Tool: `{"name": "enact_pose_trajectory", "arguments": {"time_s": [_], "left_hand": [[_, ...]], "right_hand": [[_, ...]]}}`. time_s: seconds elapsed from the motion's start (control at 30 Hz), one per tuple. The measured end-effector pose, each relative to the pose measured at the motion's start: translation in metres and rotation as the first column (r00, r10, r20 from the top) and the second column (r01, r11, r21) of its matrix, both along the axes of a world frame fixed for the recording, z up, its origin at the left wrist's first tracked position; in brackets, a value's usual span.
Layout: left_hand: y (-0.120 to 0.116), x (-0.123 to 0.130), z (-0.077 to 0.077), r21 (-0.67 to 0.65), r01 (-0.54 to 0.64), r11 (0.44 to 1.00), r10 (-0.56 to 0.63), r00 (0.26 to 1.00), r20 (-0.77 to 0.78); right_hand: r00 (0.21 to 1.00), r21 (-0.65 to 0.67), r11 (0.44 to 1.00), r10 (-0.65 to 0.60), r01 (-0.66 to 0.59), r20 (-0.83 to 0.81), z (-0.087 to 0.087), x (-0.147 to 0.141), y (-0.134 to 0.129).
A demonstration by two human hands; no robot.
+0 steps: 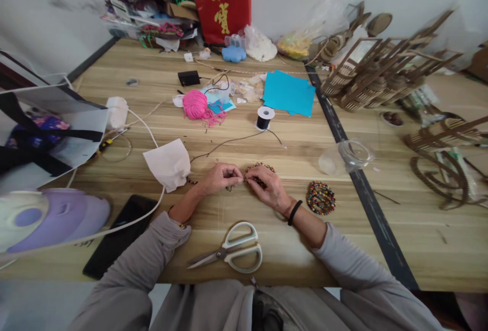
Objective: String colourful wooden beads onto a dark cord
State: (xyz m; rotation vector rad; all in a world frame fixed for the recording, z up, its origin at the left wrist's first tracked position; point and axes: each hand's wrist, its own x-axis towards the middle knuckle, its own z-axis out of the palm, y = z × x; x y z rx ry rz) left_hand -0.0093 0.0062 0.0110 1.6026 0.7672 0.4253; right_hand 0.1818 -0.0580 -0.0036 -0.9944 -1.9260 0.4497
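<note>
My left hand [221, 178] and my right hand [269, 187] nearly meet above the wooden table, each closed in a pinch. Between their fingertips is something small, perhaps a bead or cord end, too small to make out. A loop of multicoloured beads [271, 168] shows behind and under my right hand. Dark cord runs from a black spool [263, 118] toward a short row of dark beads [191, 181] beside my left wrist. A second pile of coloured beads [321, 198] lies to the right. Scissors with white handles [240, 247] rest partly open near the front edge.
Blue sheets [290, 93] and pink yarn [195, 104] lie farther back. At left are a white paper [168, 163], a black phone [118, 234] and a purple-white device [57, 219] with a cable. Clear tape or tubing [355, 154] and wooden models [373, 79] stand right.
</note>
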Motion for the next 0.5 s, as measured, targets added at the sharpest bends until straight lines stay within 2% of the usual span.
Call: {"name": "enact_pose_trajectory", "arguments": {"time_s": [0.5], "left_hand": [[-0.0002, 0.0000, -0.0016, -0.003, 0.001, 1.000, -0.001, 1.000, 0.002]], "right_hand": [[1.000, 0.003, 1.000, 0.025, -0.025, -0.003, 0.0008, 0.0002, 0.0005]]}}
